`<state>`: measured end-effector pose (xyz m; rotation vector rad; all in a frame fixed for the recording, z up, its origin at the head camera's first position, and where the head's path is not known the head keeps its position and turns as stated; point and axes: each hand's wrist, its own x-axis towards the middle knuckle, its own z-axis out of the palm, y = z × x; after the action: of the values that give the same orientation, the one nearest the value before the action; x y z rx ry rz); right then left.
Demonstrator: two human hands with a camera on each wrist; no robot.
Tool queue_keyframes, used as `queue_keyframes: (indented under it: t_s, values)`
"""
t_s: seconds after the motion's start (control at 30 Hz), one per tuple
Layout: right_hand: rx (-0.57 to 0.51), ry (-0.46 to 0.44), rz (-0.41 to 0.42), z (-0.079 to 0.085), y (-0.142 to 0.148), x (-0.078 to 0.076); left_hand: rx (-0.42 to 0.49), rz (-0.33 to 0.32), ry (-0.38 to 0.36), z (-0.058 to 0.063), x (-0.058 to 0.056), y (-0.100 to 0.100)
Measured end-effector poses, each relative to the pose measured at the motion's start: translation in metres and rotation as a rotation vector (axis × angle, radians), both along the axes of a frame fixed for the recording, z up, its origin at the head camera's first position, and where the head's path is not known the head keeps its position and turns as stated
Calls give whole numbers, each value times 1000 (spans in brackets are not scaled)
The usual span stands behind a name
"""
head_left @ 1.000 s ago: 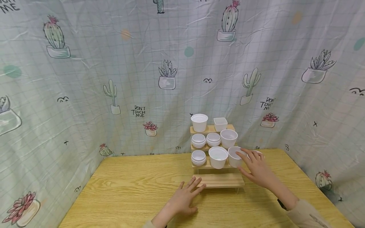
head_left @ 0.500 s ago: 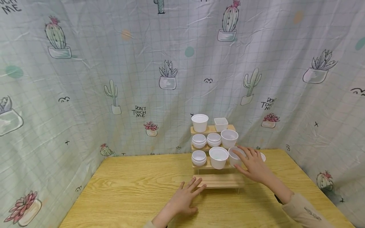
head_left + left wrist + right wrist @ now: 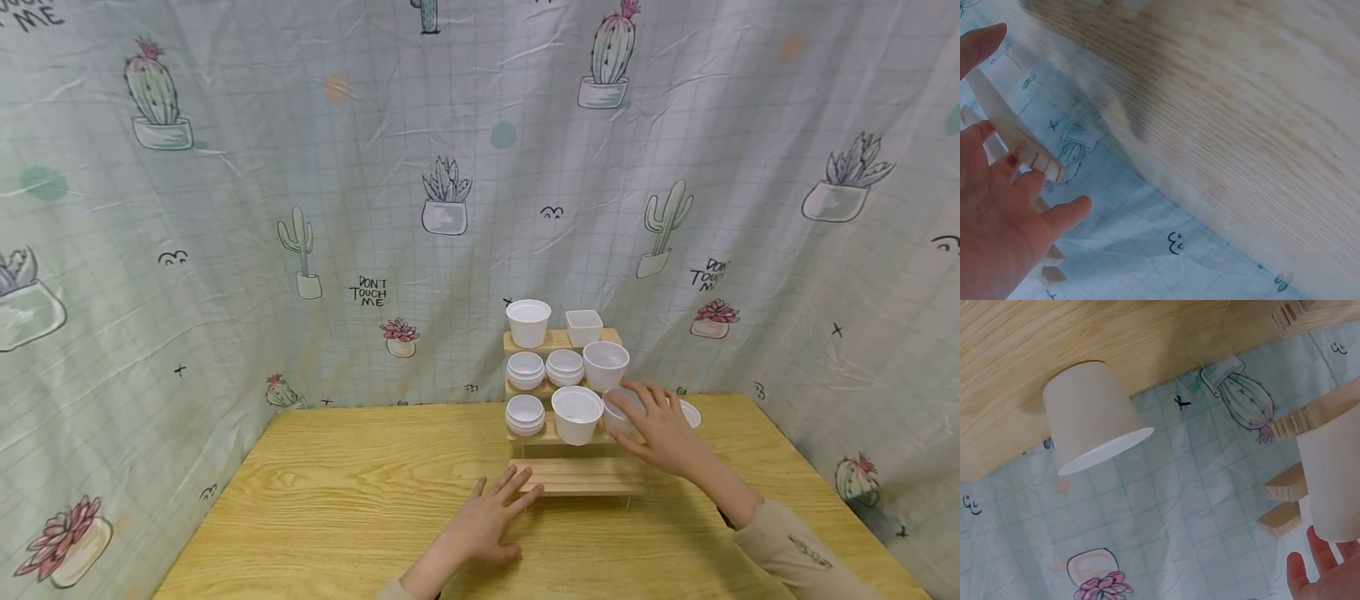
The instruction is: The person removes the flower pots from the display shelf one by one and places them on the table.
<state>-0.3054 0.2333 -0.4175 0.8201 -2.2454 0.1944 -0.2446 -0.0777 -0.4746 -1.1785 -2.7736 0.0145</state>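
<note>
Compared with a second ago, the right hand (image 3: 662, 432) is brought farther left over the right-end cup (image 3: 618, 408) on the second-lowest step (image 3: 548, 430) (contact, perhaps, is hidden by the fingers).

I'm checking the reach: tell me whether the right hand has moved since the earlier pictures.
Yes: in the head view, the right hand has shifted slightly left, judged against the stand.

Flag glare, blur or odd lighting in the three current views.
Head: creased curtain shows pale sheen, cups and stand still read clearly. Left wrist: hazy and soft overall, tabletop has a dark shadow patch near upper middle and looks washed out further right. Right wrist: clearer, soft shadow on the tabletop beside the lone cup.
</note>
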Motion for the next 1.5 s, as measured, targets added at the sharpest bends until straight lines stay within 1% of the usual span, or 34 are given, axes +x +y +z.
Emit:
queue_keyframes:
  t_s: [0.23,0.73,0.97,1.3,1.5]
  values:
    - [2,-9,-19,0,-2,-3,-6,7,8,0,1,0]
    - [-17,-21,-21,3,-3,-3,-5,10,30,0,2,1]
    - [-12,-11,-30,2,-2,-3,1,14,18,0,3,1]
    - [-6,-22,-44,0,-1,-3,4,21,16,-3,3,1]
    - [-5,-16,-42,1,-1,-3,5,9,38,-2,2,1]
